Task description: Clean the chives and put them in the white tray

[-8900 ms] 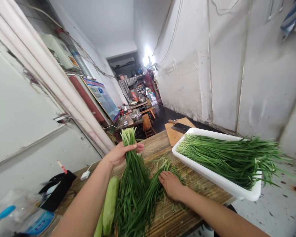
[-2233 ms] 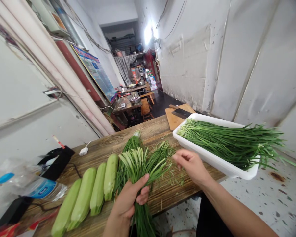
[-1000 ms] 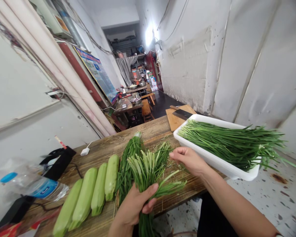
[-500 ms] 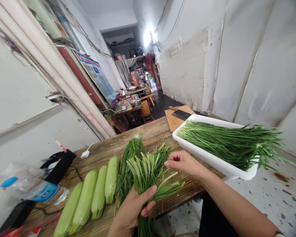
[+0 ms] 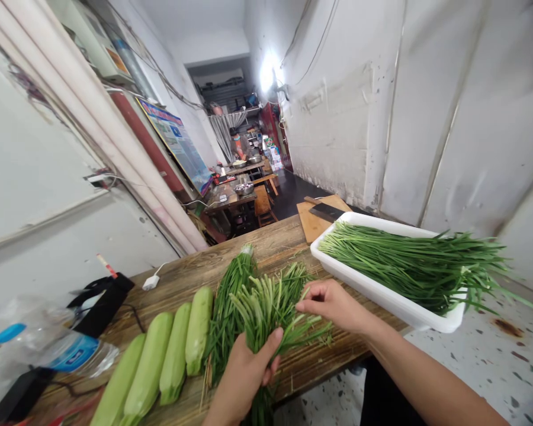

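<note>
My left hand is closed around a bunch of garlic chives, their pale cut ends fanned upward and the leaves hanging below the fist. Just to the right, my right hand is pinched beside the bunch, thumb against forefinger; whatever is between the fingertips is too small to make out. Behind the held bunch, more chives lie on the wooden table. A white plastic tub on the right is heaped with long chives, some hanging over its far right end.
Several pale green zucchini lie side by side on the left. Past them are a water bottle, a black holder and a white plug. A cleaver rests on a cutting board behind the tub. A person is farther back.
My right hand stays pinched and is slightly lower, close to the chives. The left hand keeps its grip, and the loose stalks on the bunch's right side have shifted. The view has tilted slightly.
</note>
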Demonstrator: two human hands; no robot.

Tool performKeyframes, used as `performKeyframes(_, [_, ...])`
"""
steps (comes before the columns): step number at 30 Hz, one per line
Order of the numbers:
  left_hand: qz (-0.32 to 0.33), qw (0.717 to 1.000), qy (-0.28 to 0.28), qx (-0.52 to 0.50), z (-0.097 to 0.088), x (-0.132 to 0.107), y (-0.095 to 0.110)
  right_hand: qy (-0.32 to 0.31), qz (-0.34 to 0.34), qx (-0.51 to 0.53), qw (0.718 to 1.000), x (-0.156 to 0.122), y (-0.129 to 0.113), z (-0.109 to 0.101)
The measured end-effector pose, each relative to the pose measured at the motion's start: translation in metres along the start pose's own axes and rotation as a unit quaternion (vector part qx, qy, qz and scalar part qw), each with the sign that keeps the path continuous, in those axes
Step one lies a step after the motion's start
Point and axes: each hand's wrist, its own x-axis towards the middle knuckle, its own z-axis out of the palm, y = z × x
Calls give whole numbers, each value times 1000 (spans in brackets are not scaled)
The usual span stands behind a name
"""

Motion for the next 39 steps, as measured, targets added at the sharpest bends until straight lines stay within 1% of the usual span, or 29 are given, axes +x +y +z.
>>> performKeyframes(2, [7,1000,16,23,-1,-1,-1,16,-6,-19,1000,-2,-3,-7])
performKeyframes(5, [8,999,21,23,-2,-3,1,88,-13,-35,995,-2,-4,-16])
performKeyframes(7, [3,999,29,21,-3,-3,4,129,-22,-75,989,0,-2,-20])
performKeyframes(8, [1,999,32,22,-3,-3,5,149,-35,-108,982,1,-1,-21])
performKeyframes(10, [-2,999,36,32,-2,-3,7,180,-81,-181,964,3,-2,-22])
performKeyframes(11, [-2,999,35,38,-2,-2,8,175,-110,-209,956,3,-3,-22])
performKeyframes(12, [0,999,32,44,-2,-2,9,144,-135,-231,953,4,-6,-22])
performKeyframes(13, [1,998,27,49,-2,-1,9,89,-154,-246,953,4,-9,-22])
performKeyframes(14, [3,998,21,54,-3,-1,10,21,-165,-255,953,4,-12,-21])
performKeyframes(15, [5,998,16,57,-3,-1,10,-45,-169,-260,950,4,-14,-21])
performKeyframes(16, [6,998,12,59,-3,-1,11,-97,-168,-264,945,4,-16,-21])
performKeyframes(17, [7,998,9,59,-3,-1,11,-132,-167,-263,941,4,-17,-20])
performKeyframes(18, [5,998,7,55,-4,-1,11,-150,-165,-253,941,4,-17,-18])
performKeyframes(19, [1,999,4,49,-4,-1,10,-155,-160,-229,948,4,-16,-16])
performKeyframes(21, [-12,999,-10,32,-5,-2,8,-140,-134,-137,971,3,-10,-10])
performKeyframes(22, [-16,999,-20,21,-5,-2,7,-118,-108,-73,984,2,-6,-6])
performKeyframes(23, [-17,999,-30,11,-5,-2,6,-86,-74,-1,994,2,-2,-2])
performKeyframes(24, [-17,999,-38,2,-5,-2,5,-45,-35,71,996,1,2,1])
performKeyframes(26, [-14,999,-41,-11,-5,-3,5,45,30,194,980,2,9,5])
performKeyframes(28, [-14,999,-35,-20,-6,-4,6,116,54,246,961,4,14,5])
performKeyframes(30, [-17,999,-28,-26,-7,-5,7,156,51,227,960,7,18,1])
performKeyframes(32, [-17,999,-27,-29,-7,-5,6,190,37,173,966,11,21,-4])
performKeyframes(35, [-16,999,-29,-14,-8,-3,4,249,-8,70,966,14,21,-11])
performKeyframes(36, [-15,999,-30,-4,-8,-2,3,252,-28,30,967,14,19,-13])
performKeyframes(37, [-15,999,-33,6,-8,-1,3,236,-46,-8,971,13,16,-14])
performKeyframes(38, [-16,999,-37,13,-8,0,2,197,-62,-39,978,11,12,-15])
performKeyframes(39, [-16,999,-42,17,-8,0,2,139,-76,-63,985,9,9,-16])
